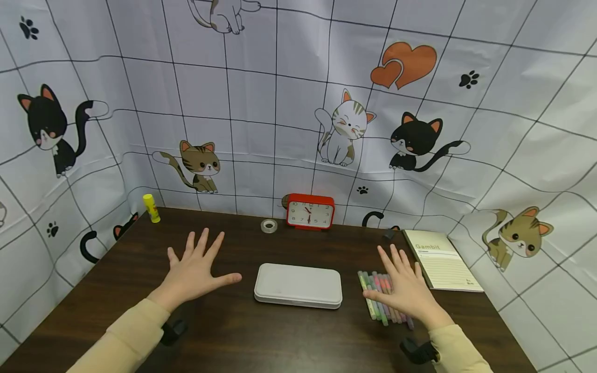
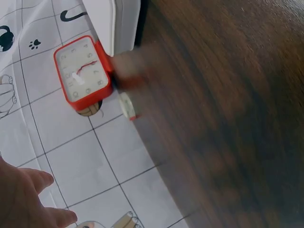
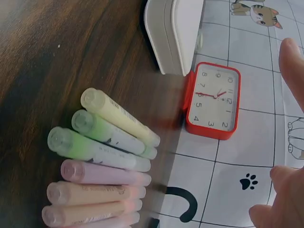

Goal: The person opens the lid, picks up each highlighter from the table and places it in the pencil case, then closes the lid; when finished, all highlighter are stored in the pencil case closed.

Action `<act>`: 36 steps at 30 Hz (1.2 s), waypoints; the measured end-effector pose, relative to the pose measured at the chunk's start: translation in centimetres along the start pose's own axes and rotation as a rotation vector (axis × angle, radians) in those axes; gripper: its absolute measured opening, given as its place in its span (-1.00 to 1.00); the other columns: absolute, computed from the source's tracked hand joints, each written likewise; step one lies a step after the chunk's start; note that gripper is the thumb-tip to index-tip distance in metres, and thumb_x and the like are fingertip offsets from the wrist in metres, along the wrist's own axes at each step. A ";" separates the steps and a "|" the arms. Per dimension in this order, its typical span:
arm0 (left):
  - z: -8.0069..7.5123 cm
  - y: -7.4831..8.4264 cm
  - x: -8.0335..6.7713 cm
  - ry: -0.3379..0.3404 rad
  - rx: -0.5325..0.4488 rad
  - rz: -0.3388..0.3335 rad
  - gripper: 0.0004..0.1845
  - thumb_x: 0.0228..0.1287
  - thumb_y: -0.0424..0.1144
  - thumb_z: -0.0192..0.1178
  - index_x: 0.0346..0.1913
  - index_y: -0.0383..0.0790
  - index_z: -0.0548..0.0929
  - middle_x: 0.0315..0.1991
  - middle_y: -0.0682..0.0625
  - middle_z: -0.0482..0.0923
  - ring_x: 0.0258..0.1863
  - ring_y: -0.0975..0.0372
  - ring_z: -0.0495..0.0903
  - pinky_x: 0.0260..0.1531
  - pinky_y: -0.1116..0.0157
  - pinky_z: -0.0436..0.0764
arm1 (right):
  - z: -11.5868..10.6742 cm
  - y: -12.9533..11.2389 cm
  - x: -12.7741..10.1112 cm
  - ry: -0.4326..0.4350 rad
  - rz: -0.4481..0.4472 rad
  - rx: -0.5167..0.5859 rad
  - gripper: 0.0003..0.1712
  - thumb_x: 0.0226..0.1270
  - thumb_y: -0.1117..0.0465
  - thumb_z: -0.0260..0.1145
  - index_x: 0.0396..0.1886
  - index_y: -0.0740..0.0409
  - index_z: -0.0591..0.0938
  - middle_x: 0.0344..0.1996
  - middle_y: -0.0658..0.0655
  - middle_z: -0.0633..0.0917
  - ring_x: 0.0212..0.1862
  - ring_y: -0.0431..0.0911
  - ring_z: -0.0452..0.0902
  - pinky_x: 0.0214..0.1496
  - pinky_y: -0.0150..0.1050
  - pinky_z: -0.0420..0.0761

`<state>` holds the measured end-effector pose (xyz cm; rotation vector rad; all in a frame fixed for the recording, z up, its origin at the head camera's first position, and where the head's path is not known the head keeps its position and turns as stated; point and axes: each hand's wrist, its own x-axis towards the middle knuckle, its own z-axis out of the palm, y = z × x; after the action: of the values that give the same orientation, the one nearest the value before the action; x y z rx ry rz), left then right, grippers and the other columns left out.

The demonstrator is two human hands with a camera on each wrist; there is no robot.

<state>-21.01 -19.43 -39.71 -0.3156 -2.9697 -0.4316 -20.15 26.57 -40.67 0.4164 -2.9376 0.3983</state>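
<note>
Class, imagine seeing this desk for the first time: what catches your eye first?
Probably the red alarm clock at the back edge of the dark table, against the cat-print backdrop. Next, the white case lying flat mid-table between two spread hands, and the pastel highlighters under the right hand.

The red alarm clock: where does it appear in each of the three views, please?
Head: the red alarm clock stands at the table's back edge, centre, against the cat cloth.
Left wrist: upper left, tilted.
Right wrist: centre right.
Shared landmark: the white case, which shows above the clock at the top edge of both wrist views.
</note>
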 end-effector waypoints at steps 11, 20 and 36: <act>0.8 0.6 1.0 0.006 -0.013 0.080 0.22 -0.13 0.54 0.13 0.50 -0.15 0.04 0.47 -0.35 -0.10 0.44 -0.25 -0.14 0.24 -0.36 -0.22 | 1.6 -0.4 0.6 -0.017 -0.047 0.076 0.24 -0.02 -0.42 0.31 0.53 0.02 -0.01 0.46 0.36 0.03 0.45 0.30 -0.10 0.36 0.32 -0.07; 2.2 0.6 1.6 -0.021 -0.085 0.114 0.19 -0.13 0.51 0.17 0.49 -0.15 0.09 0.48 -0.29 -0.05 0.43 -0.22 -0.06 0.27 -0.27 0.06 | 3.3 -1.4 1.4 -0.023 -0.066 0.156 0.20 0.02 -0.35 0.35 0.52 0.07 0.03 0.46 0.31 0.07 0.45 0.25 -0.04 0.37 0.28 0.01; 3.8 1.5 2.1 -0.132 -0.225 0.124 0.16 -0.17 0.37 0.35 0.46 -0.16 0.17 0.43 -0.24 0.12 0.32 -0.19 0.27 0.14 -0.18 0.36 | 5.1 -3.5 2.7 -0.066 -0.058 0.200 0.17 -0.01 -0.37 0.35 0.48 0.11 0.15 0.46 0.22 0.14 0.41 0.26 0.10 0.27 0.26 0.25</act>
<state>-23.08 -16.49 -42.64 -0.5684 -3.0079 -0.7594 -22.26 21.17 -44.20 0.5481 -2.9506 0.6866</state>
